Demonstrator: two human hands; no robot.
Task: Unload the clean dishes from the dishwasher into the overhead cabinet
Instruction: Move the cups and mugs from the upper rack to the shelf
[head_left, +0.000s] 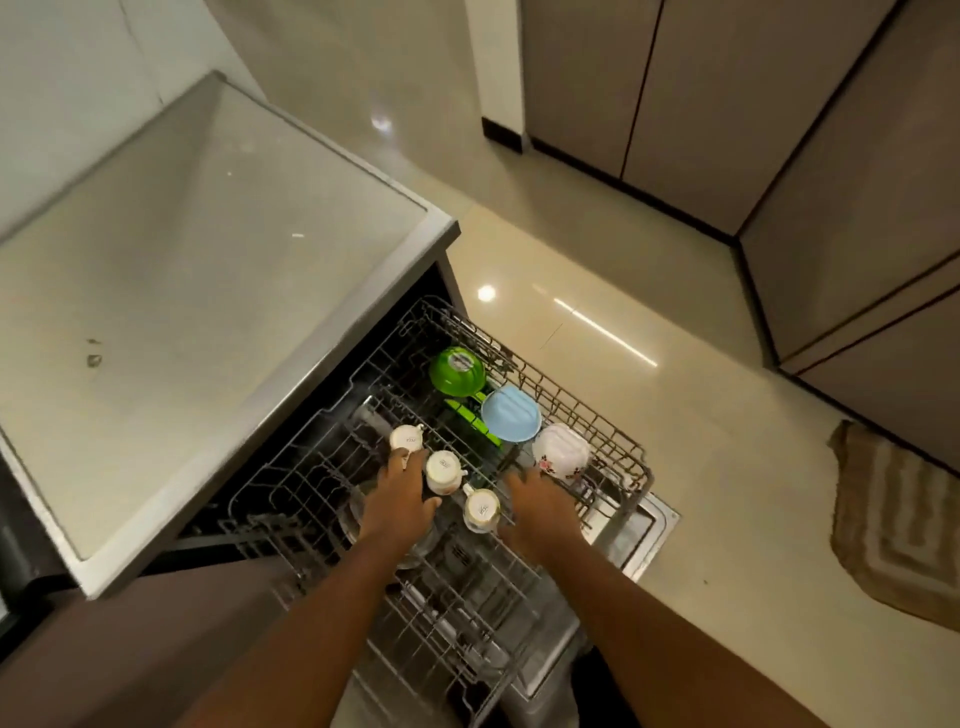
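Head view: both hands reach down into the pulled-out upper rack (613, 447) of the dishwasher, under the table (208, 291) edge. Left hand (400, 499) has loosely spread fingers over the rack, fingertips at the farthest white cup (407, 437), thumb beside the middle cup (443, 472); grip open, nothing held yet. Right hand (540, 506) hovers flat between the nearest cup (482, 510) and the floral white bowl (561, 451), grip also open. All three cups sit upside down, white with stamped bases and a patterned band, handles sideways. Behind them stand an inverted green bowl (457, 370) and a pale blue bowl (510, 414), tilted on the tines. To do this step well: pinch each cup round its body or handle, lift straight up clear of the tines, don't knock neighbours, watch for pooled water on bases. Overhead cabinet is not visible.
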